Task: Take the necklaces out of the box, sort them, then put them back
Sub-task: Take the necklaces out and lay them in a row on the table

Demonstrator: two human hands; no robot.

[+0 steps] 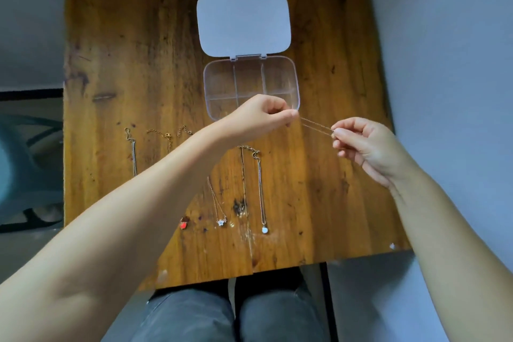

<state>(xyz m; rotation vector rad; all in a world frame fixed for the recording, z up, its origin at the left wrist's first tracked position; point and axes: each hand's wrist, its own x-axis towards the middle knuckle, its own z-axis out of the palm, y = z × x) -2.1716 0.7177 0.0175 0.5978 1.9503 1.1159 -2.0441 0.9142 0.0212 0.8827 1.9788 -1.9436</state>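
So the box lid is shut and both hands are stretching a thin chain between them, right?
Not quite. In the head view the lid is open, folded back flat behind the clear box. The rest holds: the left hand and right hand stretch a thin chain between them.

Head cam, looks down, table (pixel 111 36) close
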